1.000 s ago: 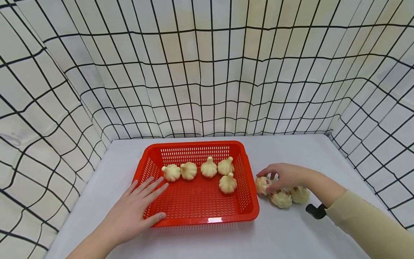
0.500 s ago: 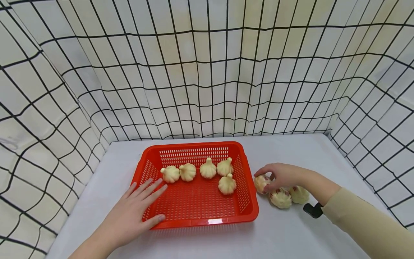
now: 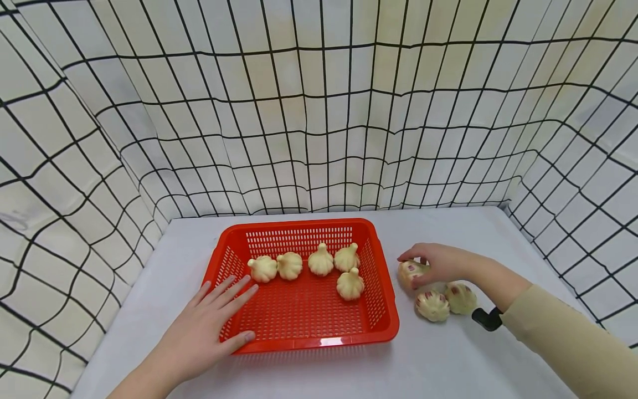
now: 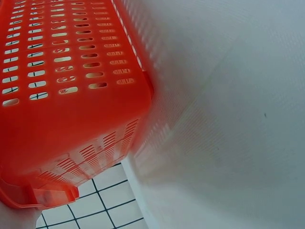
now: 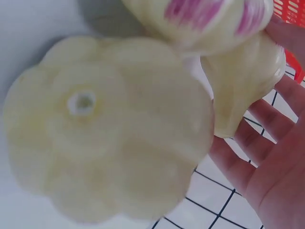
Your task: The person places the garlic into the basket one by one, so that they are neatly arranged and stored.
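My right hand (image 3: 441, 263) grips a garlic bulb (image 3: 410, 271) with purple marks just right of the red basket, thumb on the near side and fingers on the far side. In the right wrist view, the fingers curl round that garlic bulb (image 5: 245, 81). Beside the hand lie two more bulbs, one purple-streaked garlic bulb (image 3: 432, 306) and one paler garlic bulb (image 3: 461, 298). Over the left rim of the red basket (image 3: 309, 344) rests my left hand (image 3: 204, 327), its fingers spread and straight. Several cream garlic bulbs (image 3: 320, 260) sit inside, mostly along the back.
A white cloth-covered table (image 3: 448, 354) bears everything. Black netting (image 3: 344, 133) over white sheeting rises behind and on both sides. A black strap piece (image 3: 487, 320) sticks out at the right sleeve.
My right hand has shifted slightly right and away from me with the garlic bulb, opening a gap from the basket and the other two bulbs. The left hand stays put.
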Tool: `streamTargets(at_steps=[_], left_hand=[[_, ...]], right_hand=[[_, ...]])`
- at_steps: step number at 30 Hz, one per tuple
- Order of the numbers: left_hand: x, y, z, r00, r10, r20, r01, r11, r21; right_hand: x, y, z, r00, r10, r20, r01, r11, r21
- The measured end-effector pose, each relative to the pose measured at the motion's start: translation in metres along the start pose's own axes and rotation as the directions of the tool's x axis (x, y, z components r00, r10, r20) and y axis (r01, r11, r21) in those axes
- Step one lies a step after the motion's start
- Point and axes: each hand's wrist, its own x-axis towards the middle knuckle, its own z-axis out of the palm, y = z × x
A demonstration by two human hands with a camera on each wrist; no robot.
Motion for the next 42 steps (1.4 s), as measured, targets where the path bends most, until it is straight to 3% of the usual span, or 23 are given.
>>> streamTargets(at_steps=[10, 25, 36, 42], left_hand=[[0.0, -0.001, 0.001, 1.0, 0.009, -0.007, -0.009, 1.0, 0.009], [0.001, 0.0, 0.001, 1.0, 0.01, -0.012, -0.009, 1.0, 0.006], [-0.001, 0.0, 0.003, 0.999, 0.022, -0.045, -0.022, 1.0, 0.005], [0.0, 0.001, 0.001, 0.999, 0.016, -0.028, -0.016, 1.0, 0.001]], right_hand=[[-0.004, 0.008, -0.011, 0.999, 0.038, -0.018, -0.039, 0.997, -0.061], [0.008, 0.019, -0.006, 0.999, 0.039, 0.036, -0.03, 0.97, -0.24], [0.005, 0.02, -0.006, 0.998, 0.052, 0.03, -0.045, 0.979, -0.199], [0.0, 0.02, -0.008, 0.999, 0.038, 0.002, -0.038, 0.988, -0.147]])
